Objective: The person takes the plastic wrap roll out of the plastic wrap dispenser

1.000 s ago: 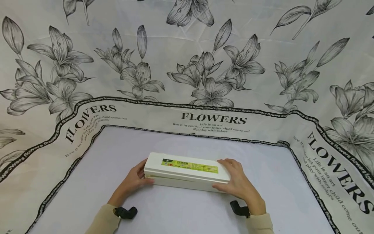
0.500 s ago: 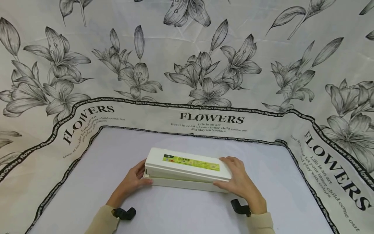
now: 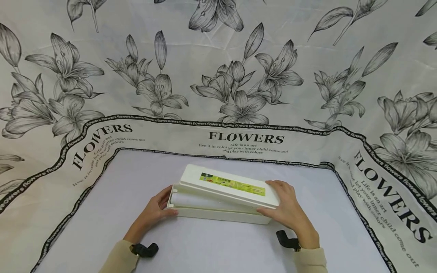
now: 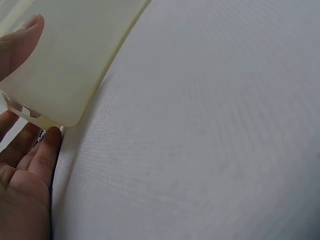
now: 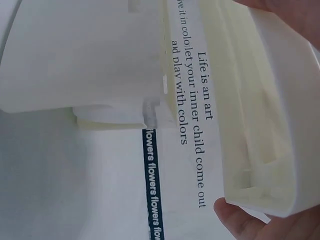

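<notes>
A long off-white cling film box [image 3: 218,215] lies on the white cloth, its left end gripped by my left hand [image 3: 156,209]. In the left wrist view the thumb [image 4: 22,42] presses the box's front wall [image 4: 67,65] while the fingers [image 4: 42,160] reach round the end. My right hand [image 3: 286,204] grips the right end of the white lid [image 3: 225,189], which carries a green and yellow label [image 3: 235,184]. The lid sits tilted, its left end raised off the box. Under it a white roll [image 3: 201,200] shows inside. The right wrist view looks into the lid's hollow underside [image 5: 255,125].
White cloth [image 3: 218,250] covers the table, bordered by a black printed band [image 3: 273,162]. Behind it and at the sides rises a floral cloth [image 3: 246,102] with "FLOWERS" lettering.
The lid's left end has risen and the lid has shifted right and back with my right hand, exposing the roll. My left hand keeps holding the box.
</notes>
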Action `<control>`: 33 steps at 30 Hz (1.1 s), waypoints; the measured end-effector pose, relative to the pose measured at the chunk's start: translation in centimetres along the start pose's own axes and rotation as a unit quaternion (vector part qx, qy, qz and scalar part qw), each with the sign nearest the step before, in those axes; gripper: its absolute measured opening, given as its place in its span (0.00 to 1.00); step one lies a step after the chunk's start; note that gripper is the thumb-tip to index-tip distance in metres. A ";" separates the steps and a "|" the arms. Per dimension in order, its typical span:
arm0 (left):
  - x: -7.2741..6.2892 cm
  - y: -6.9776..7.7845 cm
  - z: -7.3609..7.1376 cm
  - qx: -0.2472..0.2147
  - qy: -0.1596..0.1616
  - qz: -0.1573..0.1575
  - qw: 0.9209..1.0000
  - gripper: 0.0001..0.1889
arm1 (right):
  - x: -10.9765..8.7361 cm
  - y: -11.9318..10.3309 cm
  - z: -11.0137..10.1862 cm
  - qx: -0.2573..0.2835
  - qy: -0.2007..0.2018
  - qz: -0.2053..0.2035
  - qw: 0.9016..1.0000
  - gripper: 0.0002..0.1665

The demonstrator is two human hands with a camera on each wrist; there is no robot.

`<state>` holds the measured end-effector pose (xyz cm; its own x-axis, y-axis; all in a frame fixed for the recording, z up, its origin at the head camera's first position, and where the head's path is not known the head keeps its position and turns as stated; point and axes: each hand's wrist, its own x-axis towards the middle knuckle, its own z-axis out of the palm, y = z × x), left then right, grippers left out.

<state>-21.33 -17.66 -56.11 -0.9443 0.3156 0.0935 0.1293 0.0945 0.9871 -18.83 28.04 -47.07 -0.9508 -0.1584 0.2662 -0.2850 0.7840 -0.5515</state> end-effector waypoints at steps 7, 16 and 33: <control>-0.1 -0.3 -0.3 0.003 -0.001 0.002 1.000 0.52 | -0.3 0.8 -0.9 -0.009 0.017 -0.004 1.000 0.56; 0.0 -0.3 -0.2 0.002 -0.003 0.000 1.000 0.53 | -0.6 1.8 -1.7 -0.013 0.028 0.020 0.999 0.55; 0.1 0.0 -0.1 -0.004 -0.006 0.000 1.000 0.53 | -0.7 3.1 -2.3 -0.017 0.041 0.036 0.998 0.55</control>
<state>-21.43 -17.75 -56.13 -0.9408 0.3263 0.0922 0.1270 0.0867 0.9881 -18.77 31.94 -47.10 -0.9552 -0.0530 0.2913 -0.2110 0.8120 -0.5441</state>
